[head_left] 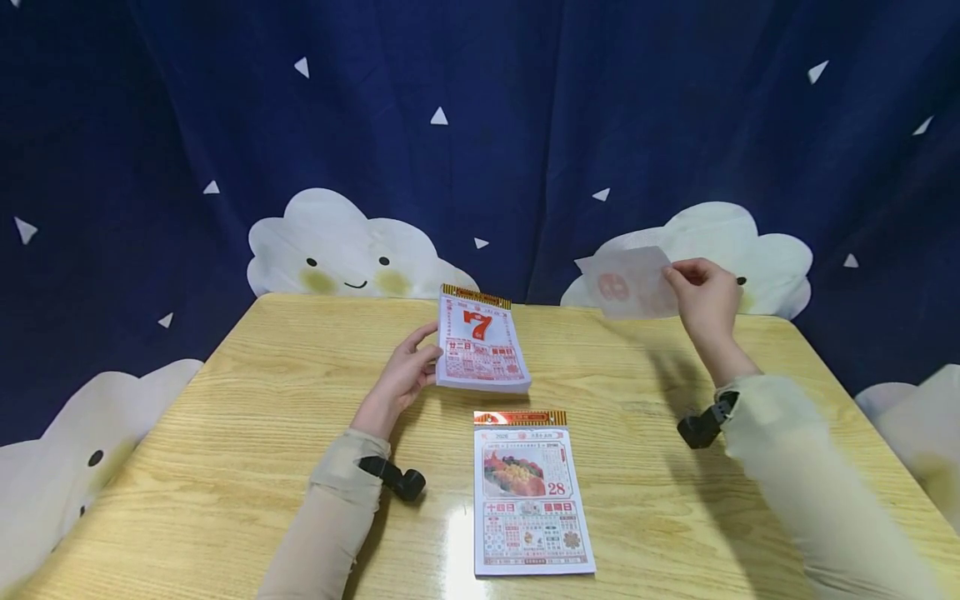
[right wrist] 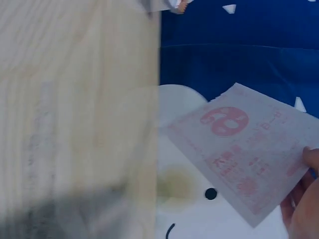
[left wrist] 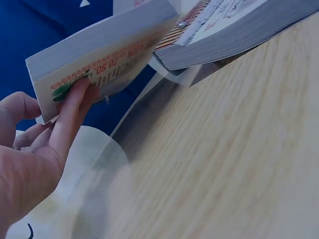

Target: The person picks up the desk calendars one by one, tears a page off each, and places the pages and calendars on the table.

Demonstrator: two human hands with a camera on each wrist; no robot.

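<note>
— Head view first, from the left: what was the left hand (head_left: pixel 401 375) doing?

— It lay against the left edge of the thick tear-off calendar (head_left: pixel 482 350), the one showing a red 7. The left wrist view showed its fingers (left wrist: pixel 70 117) curled under the block's near edge and tipping it up off the worktop (head_left: pixel 247 433); the thumb's place I could not tell.

— And nearer the person?

— A second calendar pad (head_left: pixel 528 496), showing 28, lay flat just in front of the first, touched by neither hand.

— The right side?

— The right hand (head_left: pixel 705 292) was raised over the worktop's far right corner, fingers pinching one edge of a loose torn calendar sheet (head_left: pixel 628 283). The paper looked thin enough for its print to show through.

— What could have gone wrong?

— My judgement only: a sheet that flimsy, held by one edge, could flutter, crease or slip off beyond the worktop's edge. The tilted block, propped by fingertips alone, could drop flat or slide toward the lower pad.
</note>
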